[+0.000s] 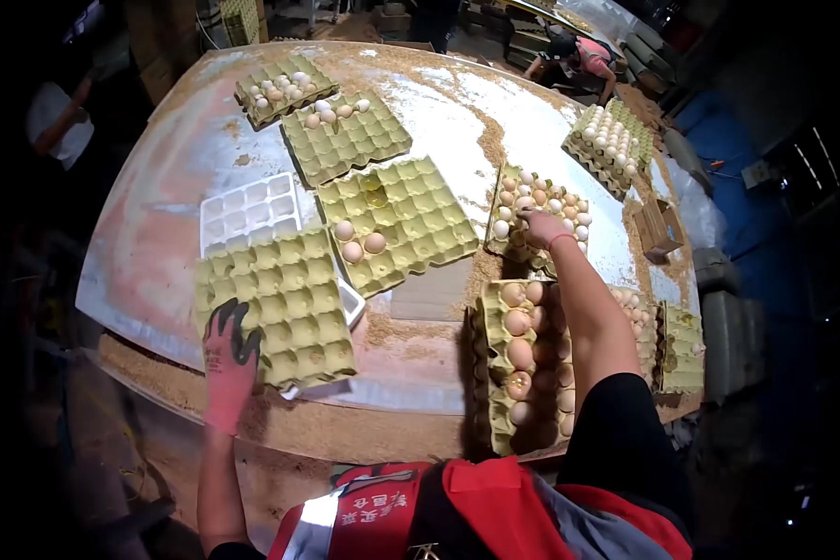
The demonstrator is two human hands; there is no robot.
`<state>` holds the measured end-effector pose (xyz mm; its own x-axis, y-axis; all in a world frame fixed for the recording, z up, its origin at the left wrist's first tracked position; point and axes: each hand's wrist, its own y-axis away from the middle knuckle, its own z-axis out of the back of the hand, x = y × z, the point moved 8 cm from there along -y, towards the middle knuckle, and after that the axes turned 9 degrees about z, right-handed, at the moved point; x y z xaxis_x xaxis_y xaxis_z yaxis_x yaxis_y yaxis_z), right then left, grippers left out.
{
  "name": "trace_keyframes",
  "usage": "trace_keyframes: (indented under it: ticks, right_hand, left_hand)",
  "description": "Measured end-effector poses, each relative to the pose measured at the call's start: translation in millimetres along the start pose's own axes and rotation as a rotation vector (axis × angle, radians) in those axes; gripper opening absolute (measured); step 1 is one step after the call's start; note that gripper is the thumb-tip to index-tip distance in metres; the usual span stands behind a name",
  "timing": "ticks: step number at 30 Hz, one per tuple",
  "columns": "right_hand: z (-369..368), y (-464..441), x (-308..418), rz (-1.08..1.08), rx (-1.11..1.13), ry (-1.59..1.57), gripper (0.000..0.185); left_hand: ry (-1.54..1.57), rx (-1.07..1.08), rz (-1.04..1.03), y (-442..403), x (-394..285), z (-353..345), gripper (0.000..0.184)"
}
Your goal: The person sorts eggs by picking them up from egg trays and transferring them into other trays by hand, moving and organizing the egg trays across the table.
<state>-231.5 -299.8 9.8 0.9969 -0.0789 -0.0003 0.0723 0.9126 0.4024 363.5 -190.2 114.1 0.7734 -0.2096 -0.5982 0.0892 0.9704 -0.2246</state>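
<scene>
My left hand [231, 359], in a pink glove with dark fingers, rests on the near left side of an egg tray [285, 289]. Its thumb and fingers are apart, and the tray's cups hold no eggs. Beneath that tray, partly covered, is a white plastic tray [249, 211]. My right hand [543, 227], bare with a pink band at the wrist, reaches down into a tray of white and brown eggs [570, 212]. Its fingers are bent together over the eggs; what lies under them is hidden. Nearer me stands a stack with large brown eggs [521, 354], partly behind my right arm.
A tray with three eggs [420, 215] lies mid-table; several eggs [343, 111] sit in trays beyond. Stacked egg trays [609, 140] stand far right, near a small cardboard box [658, 230]. Sawdust [491, 135] is scattered over the table. A person [583, 61] bends beyond the far edge.
</scene>
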Motion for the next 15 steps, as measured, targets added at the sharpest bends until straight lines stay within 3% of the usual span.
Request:
trace_keyframes:
  ticks: [3,4,6,7,9,11,12,13,15]
  right_hand:
    - [10.1,-3.1,12.9,0.035,-0.103,0.055,0.043]
    - [18.4,1.5,27.4,0.038,-0.008,0.123,0.039]
    - [26.7,-19.5,18.6,-0.054,-0.068,0.072,0.044]
    - [27.5,-28.9,14.8,-0.096,-0.096,0.045,0.049]
    - [39.8,-39.8,25.9,-0.053,-0.168,0.013,0.043]
    - [46.5,-84.1,39.4,0.03,-0.235,-0.048,0.042]
    - [49.8,-111.7,44.3,-0.045,-0.201,-0.163,0.043]
    - [54.8,-138.8,55.8,0.016,-0.331,-0.323,0.048]
    - [61.9,-180.5,80.4,0.008,-0.313,-0.477,0.053]
  left_hand:
    - [-0.056,-0.061,-0.028,-22.3,41.3,10.3,0.056]
    - [-0.151,0.039,0.003,-25.7,59.1,-3.0,0.059]
    - [-0.283,0.222,0.051,-20.1,107.2,-43.2,0.067]
    - [-0.268,0.227,-0.094,-25.0,96.2,-45.5,0.065]
    - [-0.279,0.301,-0.016,-46.4,82.9,-33.7,0.061]
    - [-0.07,0.242,0.065,-70.4,86.9,-28.3,0.056]
    - [0.015,0.183,0.095,-92.2,88.2,-18.4,0.054]
    - [0.096,0.192,0.143,-129.1,65.7,-9.0,0.049]
    - [0.172,0.196,0.16,-175.7,62.7,-11.4,0.045]
